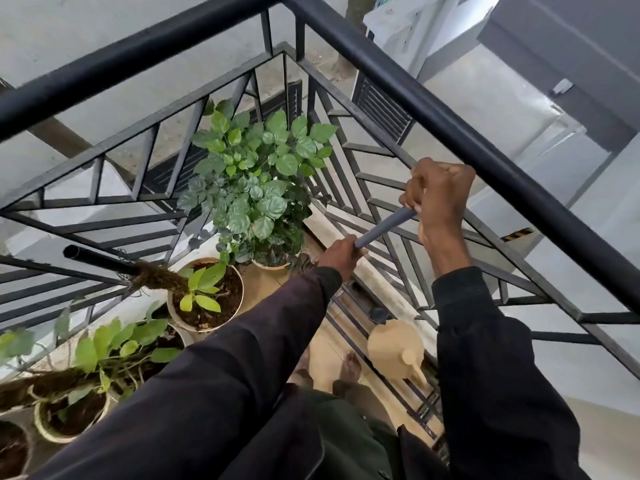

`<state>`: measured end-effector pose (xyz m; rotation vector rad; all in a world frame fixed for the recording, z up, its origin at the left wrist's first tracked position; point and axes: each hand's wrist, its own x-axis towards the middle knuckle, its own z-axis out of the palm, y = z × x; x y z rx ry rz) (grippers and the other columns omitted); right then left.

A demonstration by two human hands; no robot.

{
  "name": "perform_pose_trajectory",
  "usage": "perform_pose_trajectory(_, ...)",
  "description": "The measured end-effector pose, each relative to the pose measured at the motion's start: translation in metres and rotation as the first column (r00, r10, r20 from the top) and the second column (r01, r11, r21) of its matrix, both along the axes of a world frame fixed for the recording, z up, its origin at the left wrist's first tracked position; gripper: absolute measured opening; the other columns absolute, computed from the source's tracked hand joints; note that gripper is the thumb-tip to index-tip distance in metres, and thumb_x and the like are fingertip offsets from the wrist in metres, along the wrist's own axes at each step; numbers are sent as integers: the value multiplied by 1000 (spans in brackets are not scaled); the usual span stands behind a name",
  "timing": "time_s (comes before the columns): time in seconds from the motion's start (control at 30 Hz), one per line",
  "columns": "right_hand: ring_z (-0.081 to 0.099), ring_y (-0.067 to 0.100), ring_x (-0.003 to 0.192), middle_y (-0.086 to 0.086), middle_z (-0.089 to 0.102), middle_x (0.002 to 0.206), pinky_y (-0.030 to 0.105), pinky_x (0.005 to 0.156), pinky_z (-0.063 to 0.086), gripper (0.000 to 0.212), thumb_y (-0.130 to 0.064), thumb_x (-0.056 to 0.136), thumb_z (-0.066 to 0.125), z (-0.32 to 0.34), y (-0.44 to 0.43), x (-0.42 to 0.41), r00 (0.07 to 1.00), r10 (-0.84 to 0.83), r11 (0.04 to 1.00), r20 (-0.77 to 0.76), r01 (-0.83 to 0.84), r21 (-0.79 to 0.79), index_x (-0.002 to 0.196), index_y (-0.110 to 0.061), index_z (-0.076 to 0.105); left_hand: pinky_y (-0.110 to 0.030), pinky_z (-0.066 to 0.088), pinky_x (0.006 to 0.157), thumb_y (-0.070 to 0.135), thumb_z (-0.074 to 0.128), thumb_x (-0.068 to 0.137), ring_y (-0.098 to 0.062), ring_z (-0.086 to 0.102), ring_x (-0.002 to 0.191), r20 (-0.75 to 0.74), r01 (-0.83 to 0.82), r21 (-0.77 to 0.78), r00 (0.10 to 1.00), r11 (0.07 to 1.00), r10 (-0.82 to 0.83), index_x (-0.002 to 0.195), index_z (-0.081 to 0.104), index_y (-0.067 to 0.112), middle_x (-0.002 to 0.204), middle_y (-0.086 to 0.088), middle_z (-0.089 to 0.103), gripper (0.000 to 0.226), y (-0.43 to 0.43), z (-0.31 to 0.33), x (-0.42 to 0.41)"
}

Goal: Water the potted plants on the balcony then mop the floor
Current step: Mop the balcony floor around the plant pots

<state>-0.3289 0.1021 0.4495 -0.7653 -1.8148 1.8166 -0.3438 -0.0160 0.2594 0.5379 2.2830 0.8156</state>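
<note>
Railing [415, 109]: black metal bars wrapping the balcony corner.
Potted plants [256, 181]: leafy green, in pale pots along the left-hand rail.
Watering can [394, 348]: beige, standing low beside the right-hand rail.
Mop handle [384, 227]: grey pole, tilted, its head hidden.
Right hand [438, 195]: fist wrapped round the handle's top.
Left hand [341, 252]: fingers curled round it lower down.

No readable text, labels, brands or numbers. Only marking: yellow-black hazard stripe [517, 233], no lettering, on grey surface [554, 216] beyond railing [450, 109].
</note>
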Motion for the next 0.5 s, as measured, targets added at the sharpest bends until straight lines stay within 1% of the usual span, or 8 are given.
perform_pose_trajectory(0.07, 26, 15, 36, -4, 27, 37, 22, 45, 41, 41, -7, 76, 57, -6, 5, 6, 1000, 16, 999, 10, -16, -39, 39, -21, 44, -47, 52, 88, 34, 50, 107, -37, 63, 105, -29, 10, -33, 1000, 999, -11, 124, 56, 6, 117, -19, 67, 33, -7, -2, 15)
perform_pose_trajectory(0.13, 26, 14, 35, -4, 27, 37, 22, 45, 41, 37, -9, 73, 57, -17, 5, 14, 999, 47, 994, 9, -46, -98, 41, -22, 45, -44, 52, 85, 34, 50, 107, -36, 64, 102, -42, 5, -64, 999, 998, -7, 122, 58, 7, 114, -18, 67, 32, -21, -7, 31)
perform_pose_trajectory(0.2, 27, 14, 35, -4, 28, 37, 23, 47, 40, 35, -9, 73, 58, -33, -3, 23, 996, 92, 985, 21, -88, -151, 42, -21, 45, -41, 51, 83, 35, 51, 107, -34, 64, 101, -29, -10, -117, 1000, 993, 7, 122, 58, 7, 115, -17, 66, 32, -42, -15, 47)
perform_pose_trajectory(0.23, 27, 14, 35, -5, 28, 37, 23, 47, 40, 36, -8, 74, 57, -42, -9, 26, 993, 117, 980, 32, -110, -167, 43, -20, 45, -42, 52, 85, 34, 51, 107, -34, 63, 101, -19, -16, -145, 1000, 989, 14, 121, 57, 7, 116, -17, 66, 31, -54, -19, 55)
perform_pose_trajectory(0.33, 29, 13, 36, -3, 29, 39, 22, 48, 43, 29, -8, 74, 56, -66, -34, 37, 981, 174, 966, 80, -155, -208, 47, -15, 46, -47, 52, 88, 31, 51, 107, -34, 63, 101, 16, -48, -204, 998, 978, 52, 117, 56, 6, 116, -17, 65, 28, -93, -35, 78)
perform_pose_trajectory(0.43, 32, 13, 37, -5, 32, 39, 26, 52, 49, 26, -11, 75, 57, -79, -55, 47, 969, 214, 954, 125, -180, -239, 51, -12, 46, -45, 53, 85, 30, 52, 106, -33, 64, 98, 35, -57, -252, 997, 966, 68, 117, 55, 7, 114, -15, 67, 26, -120, -42, 92)
perform_pose_trajectory(0.5, 33, 13, 38, -5, 32, 39, 29, 53, 50, 26, -10, 75, 57, -76, -59, 49, 968, 217, 954, 122, -184, -235, 51, -11, 46, -44, 54, 83, 30, 52, 106, -32, 65, 95, 28, -73, -245, 996, 967, 82, 118, 55, 7, 112, -14, 68, 26, -123, -41, 96)
